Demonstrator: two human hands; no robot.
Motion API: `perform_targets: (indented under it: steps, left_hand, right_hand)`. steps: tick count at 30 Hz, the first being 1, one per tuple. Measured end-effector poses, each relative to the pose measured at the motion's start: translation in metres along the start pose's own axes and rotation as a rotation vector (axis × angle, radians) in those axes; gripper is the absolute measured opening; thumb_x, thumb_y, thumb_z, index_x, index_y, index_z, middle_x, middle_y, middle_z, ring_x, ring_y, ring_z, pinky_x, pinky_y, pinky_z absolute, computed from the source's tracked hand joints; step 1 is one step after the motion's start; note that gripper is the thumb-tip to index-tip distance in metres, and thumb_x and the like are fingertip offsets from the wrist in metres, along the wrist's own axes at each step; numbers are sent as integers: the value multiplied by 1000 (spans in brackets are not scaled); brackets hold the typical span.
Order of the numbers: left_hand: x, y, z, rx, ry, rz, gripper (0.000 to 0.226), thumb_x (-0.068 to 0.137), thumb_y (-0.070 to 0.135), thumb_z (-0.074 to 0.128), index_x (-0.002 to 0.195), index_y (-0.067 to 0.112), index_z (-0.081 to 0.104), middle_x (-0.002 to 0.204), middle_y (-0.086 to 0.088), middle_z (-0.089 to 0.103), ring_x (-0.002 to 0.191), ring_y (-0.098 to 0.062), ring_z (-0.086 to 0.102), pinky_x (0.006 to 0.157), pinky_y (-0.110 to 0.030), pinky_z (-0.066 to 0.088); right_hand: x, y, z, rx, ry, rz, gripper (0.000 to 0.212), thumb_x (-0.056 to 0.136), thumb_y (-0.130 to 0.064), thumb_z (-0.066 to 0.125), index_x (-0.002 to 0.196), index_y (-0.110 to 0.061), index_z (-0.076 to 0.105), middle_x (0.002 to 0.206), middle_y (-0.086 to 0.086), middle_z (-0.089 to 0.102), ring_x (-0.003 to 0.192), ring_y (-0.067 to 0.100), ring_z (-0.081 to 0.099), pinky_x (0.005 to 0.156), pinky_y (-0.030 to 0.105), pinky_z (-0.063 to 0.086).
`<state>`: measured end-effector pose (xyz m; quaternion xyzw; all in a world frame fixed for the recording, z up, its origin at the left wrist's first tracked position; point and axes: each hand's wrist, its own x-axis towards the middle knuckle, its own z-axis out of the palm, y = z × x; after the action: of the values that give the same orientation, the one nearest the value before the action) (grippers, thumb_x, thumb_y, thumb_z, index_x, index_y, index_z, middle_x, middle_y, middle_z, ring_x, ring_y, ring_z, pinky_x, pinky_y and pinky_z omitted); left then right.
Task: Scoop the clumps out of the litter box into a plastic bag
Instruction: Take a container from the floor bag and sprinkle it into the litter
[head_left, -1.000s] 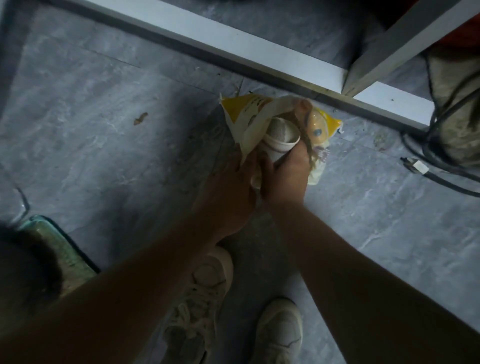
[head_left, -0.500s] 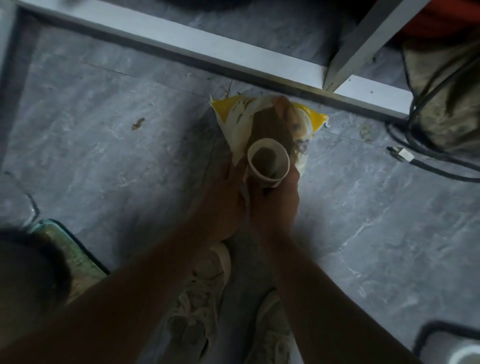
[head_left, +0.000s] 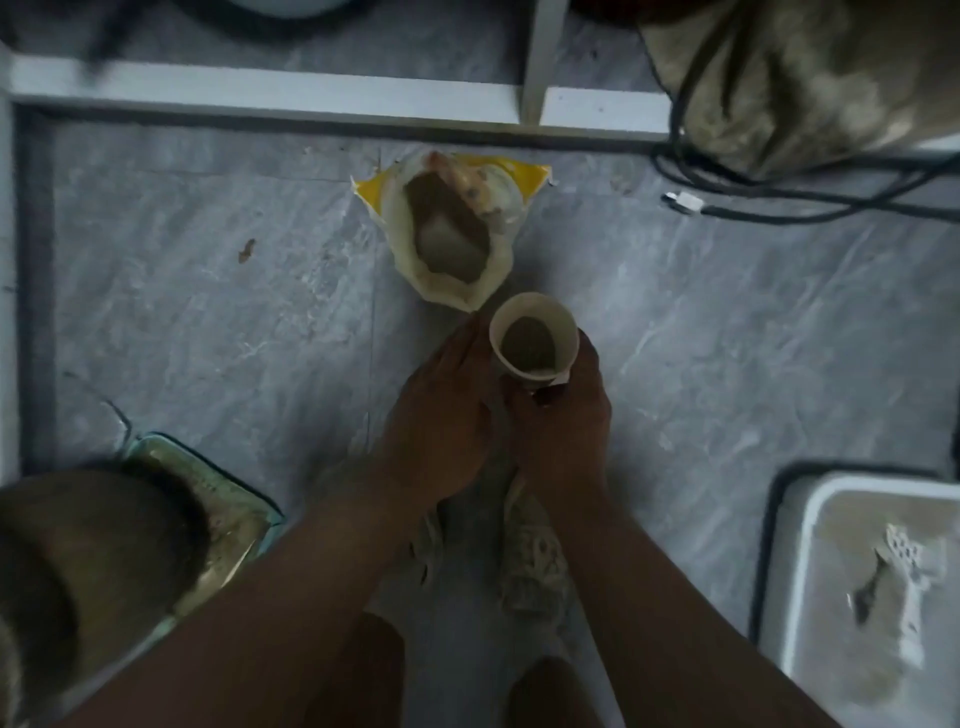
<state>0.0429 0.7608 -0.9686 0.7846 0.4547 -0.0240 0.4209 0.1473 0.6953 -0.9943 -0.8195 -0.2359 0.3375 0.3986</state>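
Observation:
My right hand (head_left: 558, 431) grips a paper cup (head_left: 563, 332) from below; the cup is upright and partly filled with grey litter. My left hand (head_left: 436, 415) lies close beside the cup with its fingers stretched towards the near lip of a yellow and white litter bag (head_left: 498, 275). Whether those fingers touch the bag is unclear. The bag stands open on the grey floor, with litter showing inside. At the lower right, a white litter box (head_left: 795, 571) holds litter and a white slotted scoop (head_left: 906, 556).
A white frame bar (head_left: 311, 88) runs across the top, with a post (head_left: 537, 52) rising from it. Black cables (head_left: 779, 208) and a brownish sack (head_left: 810, 78) lie at the upper right. A teal-edged mat (head_left: 228, 499) is at the lower left. My shoes (head_left: 530, 571) are below my hands.
The cup has come out of the bag and back towards me, carrying litter. My left hand has left the bag's side. The view shifted, bringing the litter box into sight.

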Motion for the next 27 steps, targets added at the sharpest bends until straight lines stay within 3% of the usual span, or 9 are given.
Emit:
perform_targets:
  steps: [5, 11, 14, 17, 20, 22, 24, 27]
  left_hand:
    - [-15, 48, 9, 74, -183, 53, 80, 86, 47, 29, 157, 10, 36, 164, -9, 34, 152, -25, 31, 121, -43, 30]
    - [-26, 77, 44, 222, -290, 230, 68, 85, 14, 45, 153, 7, 42, 156, -15, 44, 146, -32, 40, 117, -47, 37]
    - [-38, 107, 50, 272, -346, 351, 74, 78, 22, 34, 148, 3, 47, 150, -19, 50, 140, -37, 46, 116, -47, 39]
    - [-54, 138, 61, 300, -389, 456, 76, 75, 18, 31, 147, 0, 47, 149, -22, 52, 139, -39, 47, 119, -42, 34]
    - [-71, 166, 82, 319, -416, 526, 71, 79, 16, 33, 147, -1, 48, 148, -23, 53, 138, -39, 48, 116, -36, 32]
    - [-83, 182, 102, 339, -445, 572, 73, 80, 21, 30, 146, -2, 48, 148, -23, 53, 138, -42, 48, 114, -43, 38]
    - [-95, 196, 125, 365, -497, 590, 76, 81, 28, 27, 149, 0, 45, 153, -21, 48, 144, -41, 43, 116, -49, 36]
    - [-113, 214, 166, 403, -581, 590, 73, 85, 25, 33, 155, 5, 37, 162, -15, 37, 152, -34, 31, 124, -45, 26]
  right_hand:
    - [-30, 8, -55, 79, 112, 45, 54, 77, -34, 78, 122, -48, 52, 114, -15, 67, 103, 0, 66, 82, 14, 52]
    - [-63, 34, -108, 71, 277, 146, 65, 80, -12, 78, 108, -63, 50, 101, -37, 63, 96, -12, 62, 77, 3, 44]
    - [-88, 33, -141, 87, 360, 175, 68, 79, -11, 78, 110, -65, 50, 105, -37, 63, 103, -9, 62, 82, 8, 47]
    - [-114, 37, -169, 71, 456, 214, 53, 79, -19, 77, 118, -49, 58, 107, -27, 66, 104, 10, 65, 86, 25, 53]
    - [-133, 53, -200, 44, 562, 201, 45, 74, -23, 79, 113, -39, 63, 99, -26, 65, 96, 9, 64, 81, 31, 55]
    - [-147, 70, -217, 64, 591, 203, 46, 71, -22, 81, 111, -38, 64, 102, -19, 69, 99, 1, 64, 83, 24, 53]
    - [-165, 91, -233, 132, 600, 253, 55, 70, -21, 81, 111, -49, 59, 105, -26, 66, 104, -9, 61, 85, 10, 46]
    - [-194, 126, -255, 173, 621, 367, 62, 69, -26, 83, 118, -48, 53, 109, -26, 61, 104, -11, 57, 84, -2, 36]
